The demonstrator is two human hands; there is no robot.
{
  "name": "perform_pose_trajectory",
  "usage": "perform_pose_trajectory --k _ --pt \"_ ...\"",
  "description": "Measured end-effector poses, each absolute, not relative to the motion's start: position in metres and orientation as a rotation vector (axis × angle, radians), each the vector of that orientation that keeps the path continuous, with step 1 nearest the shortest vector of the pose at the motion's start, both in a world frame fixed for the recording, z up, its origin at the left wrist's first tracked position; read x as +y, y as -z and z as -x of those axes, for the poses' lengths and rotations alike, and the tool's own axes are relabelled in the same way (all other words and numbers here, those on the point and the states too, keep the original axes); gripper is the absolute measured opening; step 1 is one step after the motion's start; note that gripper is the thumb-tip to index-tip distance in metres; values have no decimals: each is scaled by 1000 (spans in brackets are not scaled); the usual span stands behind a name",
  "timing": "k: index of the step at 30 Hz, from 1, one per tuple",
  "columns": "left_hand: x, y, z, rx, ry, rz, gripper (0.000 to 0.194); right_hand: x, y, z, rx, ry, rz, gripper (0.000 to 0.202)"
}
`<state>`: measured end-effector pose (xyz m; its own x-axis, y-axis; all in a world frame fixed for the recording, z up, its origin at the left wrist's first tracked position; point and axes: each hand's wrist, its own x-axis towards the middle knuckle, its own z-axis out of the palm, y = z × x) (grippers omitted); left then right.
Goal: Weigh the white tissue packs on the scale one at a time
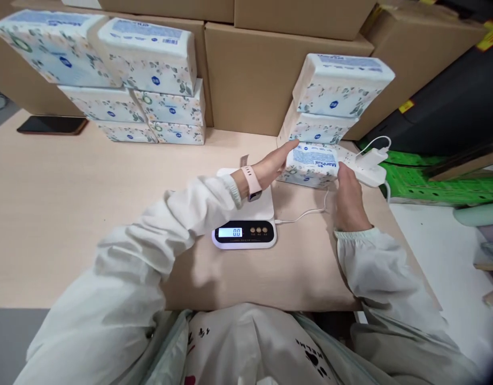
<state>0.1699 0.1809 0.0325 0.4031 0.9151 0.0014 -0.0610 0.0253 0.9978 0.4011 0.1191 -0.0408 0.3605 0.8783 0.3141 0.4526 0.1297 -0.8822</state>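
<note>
Both my hands are at the sides of a white tissue pack (313, 163) with a floral print, in front of the right-hand stack. My left hand (272, 164), with a pink watch band on the wrist, presses on its left side. On the pack's right end rest the fingers of my right hand (349, 198). Behind it, more tissue packs (330, 88) are piled up. To the left of the pack, partly under my left wrist, a white scale (246, 235) shows 0.0 on its lit display.
Several tissue packs (154, 80) are stacked at the back left, beside a dark phone (52, 125). Cardboard boxes (246, 80) line the back of the table (70, 214). A white power strip (369, 171) with a plugged charger lies at the right, and a white cable runs to the scale.
</note>
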Motion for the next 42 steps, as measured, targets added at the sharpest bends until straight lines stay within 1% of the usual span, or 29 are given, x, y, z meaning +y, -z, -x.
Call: perform_pose_trajectory --k 2,5,6,7,10,13,16,20,24,29,42 --pt "161 -50 -147 742 -861 -1264 50 102 27 -381 -1276 -541 1444 60" --pt "118 -84 -99 606 -922 -1210 31 71 2 -346 -1344 -678 1270 61" --pt "101 -94 -82 629 -947 -1201 29 60 -5 -335 -1383 -716 1219 60" --pt "84 -102 -65 674 -961 -1193 30 49 -12 -325 -1430 -749 1182 60" --pt "42 -108 -23 827 -930 -1171 45 26 -23 -300 -1604 -880 1110 62" --pt "21 -90 3 901 -897 -1143 50 18 -20 -288 -1716 -989 1077 66" --pt "18 -59 13 929 -942 -1110 50 22 -7 -285 -1696 -974 1077 63" --pt "19 -16 16 1103 -1218 -1044 53 31 15 -287 -1559 -685 1054 51" --pt "13 12 16 1260 -1481 -1030 48 34 26 -289 -1370 -473 1078 42" --pt "10 17 15 1202 -1587 -1090 40 35 29 -288 -1319 -429 1116 41" --pt "11 20 18 1193 -1538 -1103 33 35 35 -289 -1392 -463 1107 41"
